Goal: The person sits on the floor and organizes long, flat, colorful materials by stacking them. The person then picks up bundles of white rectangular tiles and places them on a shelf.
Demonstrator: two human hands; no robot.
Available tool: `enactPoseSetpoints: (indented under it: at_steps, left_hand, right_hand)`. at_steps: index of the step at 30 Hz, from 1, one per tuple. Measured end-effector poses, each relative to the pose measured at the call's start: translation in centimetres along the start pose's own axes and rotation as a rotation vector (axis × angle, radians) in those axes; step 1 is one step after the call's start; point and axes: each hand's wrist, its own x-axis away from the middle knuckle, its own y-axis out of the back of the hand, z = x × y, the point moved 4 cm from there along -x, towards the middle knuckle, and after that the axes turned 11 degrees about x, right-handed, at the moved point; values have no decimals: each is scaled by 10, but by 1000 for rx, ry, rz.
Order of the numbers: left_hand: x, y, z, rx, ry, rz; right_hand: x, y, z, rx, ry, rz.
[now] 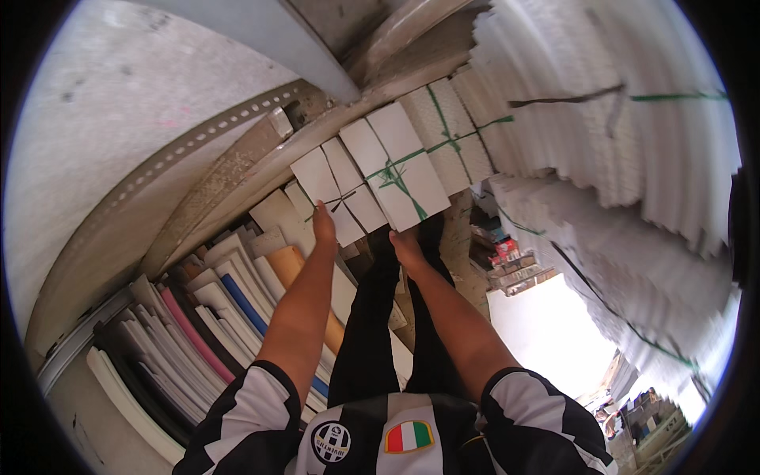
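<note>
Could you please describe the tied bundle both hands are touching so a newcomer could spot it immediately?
Start at the tall wall of stacked white corrugated sheets on the right, then move left to the person's raised left hand and right hand. Above them sits the white flat rectangular tile bundle. Unlike neighbouring ribbed stacks, its faces are smooth, with green string knotted crosswise.

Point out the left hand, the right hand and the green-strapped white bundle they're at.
left hand (323, 224), head view, back of the hand.
right hand (405, 244), head view, back of the hand.
white bundle (412, 158), head view, its flat white face.
</note>
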Motion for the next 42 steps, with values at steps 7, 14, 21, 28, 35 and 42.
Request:
enactPoseSetpoints:
  at_steps: [7, 14, 21, 28, 35, 42]
  left_hand:
    - [183, -96, -23, -201, -8, 167]
    - [343, -184, -23, -536, -74, 787]
    - [457, -225, 60, -936, 34, 1106]
    - [592, -226, 185, -1392, -92, 1328]
    - [692, -208, 352, -1595, -46, 1468]
    - [806, -168, 525, -1788, 4, 1626]
  right_hand:
    - [131, 102, 23, -11, 207, -347]
    - [256, 157, -26, -332, 254, -717]
    - [345, 151, -167, -626, 132, -1083]
    - [421, 88, -338, -1065, -118, -1170]
    - [491, 40, -489, -1407, -146, -1273]
    - [554, 14, -652, -1478, -222, -1402]
